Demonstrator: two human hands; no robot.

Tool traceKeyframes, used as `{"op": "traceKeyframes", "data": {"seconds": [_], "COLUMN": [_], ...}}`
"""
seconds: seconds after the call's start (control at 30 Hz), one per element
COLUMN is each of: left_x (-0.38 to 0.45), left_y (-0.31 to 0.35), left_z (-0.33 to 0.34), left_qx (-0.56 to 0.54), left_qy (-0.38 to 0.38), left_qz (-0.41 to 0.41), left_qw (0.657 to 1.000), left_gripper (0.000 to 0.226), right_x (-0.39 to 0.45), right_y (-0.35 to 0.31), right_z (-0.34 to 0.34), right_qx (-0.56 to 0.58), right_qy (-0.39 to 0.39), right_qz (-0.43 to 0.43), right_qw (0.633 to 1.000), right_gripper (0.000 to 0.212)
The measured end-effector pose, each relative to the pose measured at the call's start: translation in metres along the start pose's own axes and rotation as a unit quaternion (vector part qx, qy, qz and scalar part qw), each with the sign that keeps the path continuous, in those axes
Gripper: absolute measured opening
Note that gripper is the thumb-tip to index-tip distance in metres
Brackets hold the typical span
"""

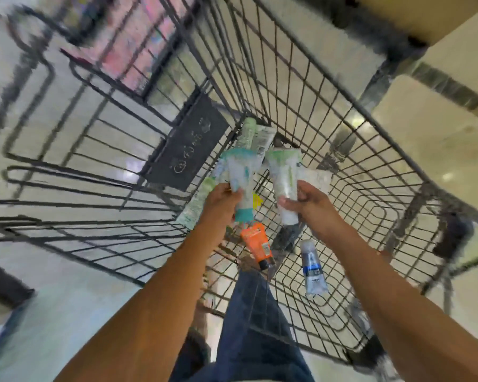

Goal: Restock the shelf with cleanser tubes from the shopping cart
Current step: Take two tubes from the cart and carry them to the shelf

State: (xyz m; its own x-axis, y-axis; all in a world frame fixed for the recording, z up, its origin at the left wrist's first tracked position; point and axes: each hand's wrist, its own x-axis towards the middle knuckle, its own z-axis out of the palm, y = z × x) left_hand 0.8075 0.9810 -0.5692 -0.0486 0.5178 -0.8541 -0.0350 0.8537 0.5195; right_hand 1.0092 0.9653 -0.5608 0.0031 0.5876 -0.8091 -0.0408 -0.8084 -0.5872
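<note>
Both my arms reach down into a black wire shopping cart (329, 111). My left hand (221, 205) is shut on a white tube with teal ends (242, 177). My right hand (307, 202) is shut on a white and pale green tube (283, 175). Several more cleanser tubes lie on the cart floor: two pale green ones (255, 135) at the far end, a white one (318, 179) beside my right hand, a green one (198, 202) left of my left hand, an orange tube (257, 244) and a silver-blue tube (312, 267) nearer me.
The cart's folded child-seat flap with a dark plastic panel (188, 144) lies to the left. Pink shelf goods (133, 37) blur at the top left. Pale tiled floor (439, 150) surrounds the cart. My jeans-clad leg (254, 326) shows through the wire below.
</note>
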Motion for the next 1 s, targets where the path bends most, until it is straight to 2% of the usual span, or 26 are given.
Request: {"op": "traceKeyframes", "data": {"seconds": [0.1,0.17,0.3,0.53,0.73,1.0], "left_x": [-0.043,-0.074,-0.139,-0.263,-0.378,-0.515], "left_y": [0.032,0.048,0.070,0.074,0.023,-0.101], "left_z": [-0.026,-0.049,-0.104,-0.224,-0.334,-0.463], "left_qx": [-0.037,-0.051,-0.074,-0.160,-0.216,-0.288], "left_qy": [-0.004,-0.002,0.021,0.116,0.197,0.310], "left_qz": [0.047,0.087,0.180,0.296,0.368,0.419], "left_qw": [0.998,0.995,0.981,0.935,0.883,0.803], "left_gripper": [0.012,0.019,0.021,0.017,0.019,0.023], "right_x": [-0.031,-0.053,-0.099,-0.206,-0.315,-0.455], "right_y": [-0.040,-0.062,-0.099,-0.134,-0.110,-0.026], "right_z": [0.038,0.062,0.110,0.226,0.354,0.509], "right_qx": [0.027,0.047,0.063,-0.016,-0.072,-0.134], "right_qy": [-0.020,-0.033,-0.051,-0.130,-0.218,-0.332], "right_qz": [-0.038,-0.056,-0.107,-0.227,-0.305,-0.352], "right_qw": [0.999,0.997,0.991,0.965,0.924,0.865], "right_gripper": [0.043,0.033,0.026,0.026,0.019,0.017]}}
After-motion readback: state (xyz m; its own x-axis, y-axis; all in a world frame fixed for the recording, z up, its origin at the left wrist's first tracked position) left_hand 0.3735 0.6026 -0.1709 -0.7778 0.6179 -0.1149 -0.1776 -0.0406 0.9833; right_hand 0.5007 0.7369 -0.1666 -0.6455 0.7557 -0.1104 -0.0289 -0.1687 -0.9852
